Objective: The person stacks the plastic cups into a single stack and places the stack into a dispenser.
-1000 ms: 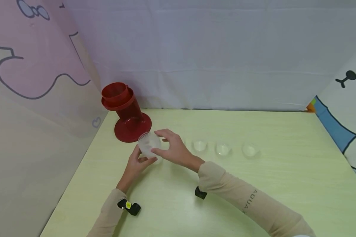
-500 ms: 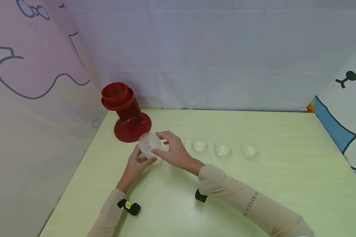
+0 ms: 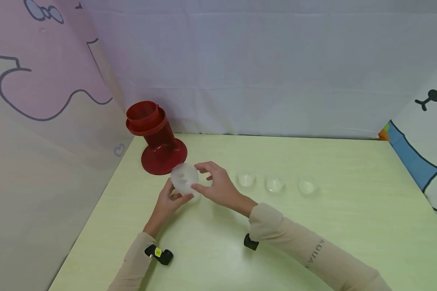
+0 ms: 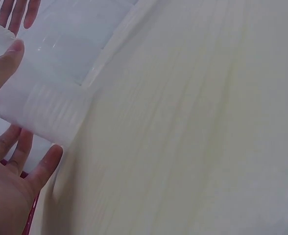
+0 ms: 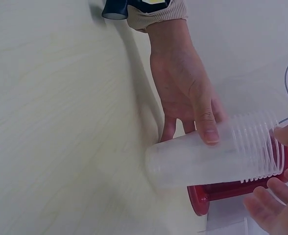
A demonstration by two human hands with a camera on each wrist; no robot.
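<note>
A stack of nested clear plastic cups (image 3: 183,174) is held above the table, tilted, its rims up and to the left. My left hand (image 3: 168,199) grips the body of the stack from below, its thumb (image 5: 208,133) lying along the side in the right wrist view. Up at the ridged rims, my right hand (image 3: 218,184) spans the edge with thumb and index finger; its other fingers are loosely bent. In the left wrist view the stacked rims (image 4: 51,105) show close up, fingers on either side of them.
A red stand (image 3: 162,155), with a round base and a collared tube, stands behind the stack at the table's back left. Three clear cups (image 3: 246,180) (image 3: 274,184) (image 3: 307,186) stand in a row to the right. A printed cloth (image 3: 258,72) hangs behind the table.
My right hand has slid slightly right along the rims, its thumb moving from over the cup mouth towards the edge. The left hand and the stack stay nearly still.
</note>
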